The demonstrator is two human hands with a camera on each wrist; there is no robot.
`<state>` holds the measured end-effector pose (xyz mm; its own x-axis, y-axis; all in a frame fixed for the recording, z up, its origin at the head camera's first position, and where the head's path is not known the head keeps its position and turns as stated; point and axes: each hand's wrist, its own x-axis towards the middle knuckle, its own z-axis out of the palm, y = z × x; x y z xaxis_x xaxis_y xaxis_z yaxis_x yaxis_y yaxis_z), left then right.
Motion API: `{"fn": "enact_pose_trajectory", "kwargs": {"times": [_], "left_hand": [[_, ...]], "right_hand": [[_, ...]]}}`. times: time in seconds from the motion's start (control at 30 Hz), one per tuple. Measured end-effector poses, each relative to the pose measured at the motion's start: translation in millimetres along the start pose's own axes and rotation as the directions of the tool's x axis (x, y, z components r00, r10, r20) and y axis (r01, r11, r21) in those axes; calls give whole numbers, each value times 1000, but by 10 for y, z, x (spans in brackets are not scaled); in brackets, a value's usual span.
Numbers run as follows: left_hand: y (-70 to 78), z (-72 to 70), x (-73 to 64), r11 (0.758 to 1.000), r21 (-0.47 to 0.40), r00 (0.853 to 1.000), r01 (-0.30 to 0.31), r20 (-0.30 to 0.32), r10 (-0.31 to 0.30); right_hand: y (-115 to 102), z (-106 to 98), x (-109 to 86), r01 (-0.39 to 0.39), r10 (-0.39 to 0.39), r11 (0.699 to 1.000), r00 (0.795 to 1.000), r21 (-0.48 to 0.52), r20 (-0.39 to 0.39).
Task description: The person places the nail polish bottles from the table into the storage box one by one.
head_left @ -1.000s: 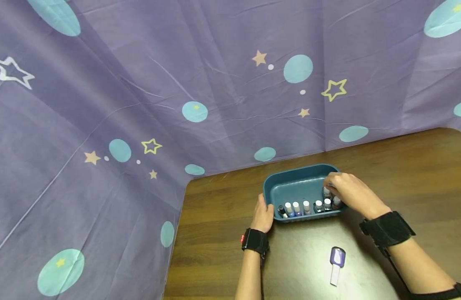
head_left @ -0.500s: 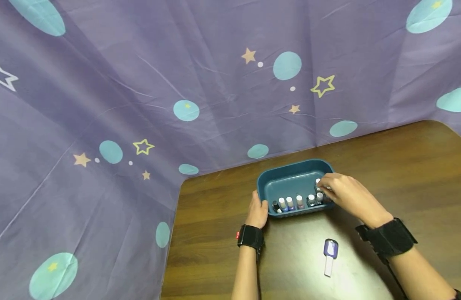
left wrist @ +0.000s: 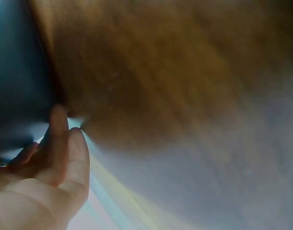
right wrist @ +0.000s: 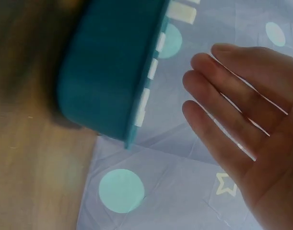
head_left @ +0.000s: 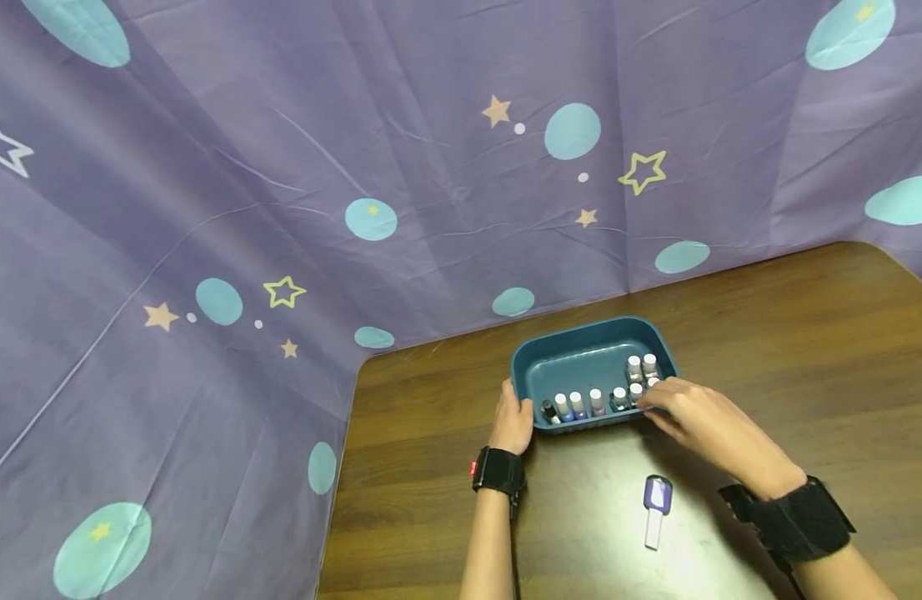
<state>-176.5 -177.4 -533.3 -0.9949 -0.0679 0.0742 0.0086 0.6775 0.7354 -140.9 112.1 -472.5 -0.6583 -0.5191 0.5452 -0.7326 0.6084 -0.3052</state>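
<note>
A teal plastic basket [head_left: 573, 363] stands on the table, with several small nail polish bottles [head_left: 596, 402] upright inside, mostly white-capped, along its near wall and at its right end. One at the left has a black cap [head_left: 548, 408]. At the basket's near left corner my left hand [head_left: 512, 423] rests its fingers against the outer wall. Over the near right corner hovers my right hand [head_left: 694, 413], overlapping bottles there in the head view. In the right wrist view its fingers [right wrist: 208, 124] are loosely extended beside the rim, nothing between them.
Nearer me, a purple nail polish bottle [head_left: 658, 495] with a long white cap lies flat on the brown wooden table [head_left: 416, 467]. A purple curtain [head_left: 431, 167] with stars and turquoise ovals hangs behind and to the left.
My right hand has drawn back toward me from the basket's right end, uncovering white-capped bottles there. The left hand keeps its place at the corner. The head view has shifted slightly.
</note>
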Motion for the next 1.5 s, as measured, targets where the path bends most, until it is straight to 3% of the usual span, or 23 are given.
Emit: {"fn": "enact_pose_trajectory", "kwargs": {"times": [0.17,0.3,0.43,0.53,0.8,0.9,1.0,1.1,1.27,1.5], "left_hand": [[-15,3,-7,1000,-5,1000,9,12,-9],[-30,4,-34,1000,-15,1000,16,12,-16],[-31,2,-64,1000,-13,1000,2,-3,-2],[-22,1,-72,1000,-7,1000,-1,-9,1],[2,4,-62,1000,-16,1000,4,-12,-4],[17,-3,-69,1000,-18,1000,5,-7,-5],[15,-6,-63,1000,-22,1000,9,-5,-10],[-4,2,-54,999,-28,1000,14,-7,-15],[-32,20,-53,1000,-29,1000,9,-9,-9],[-6,6,-46,1000,-30,1000,2,-13,-2]], "right_hand": [[-28,92,-130,44,-44,999,997,5,62],[-64,156,-231,93,-109,989,984,112,144],[-110,205,-333,130,-205,950,945,282,255],[-145,235,-390,118,-234,933,917,341,323],[-168,253,-419,-26,-161,939,849,343,504],[-161,259,-429,-26,-174,932,842,361,510],[-152,285,-447,25,-214,927,854,373,474],[-144,316,-467,49,-218,935,860,351,462],[-145,356,-502,50,-193,956,851,289,489],[-179,443,-538,187,-268,954,883,235,386]]}}
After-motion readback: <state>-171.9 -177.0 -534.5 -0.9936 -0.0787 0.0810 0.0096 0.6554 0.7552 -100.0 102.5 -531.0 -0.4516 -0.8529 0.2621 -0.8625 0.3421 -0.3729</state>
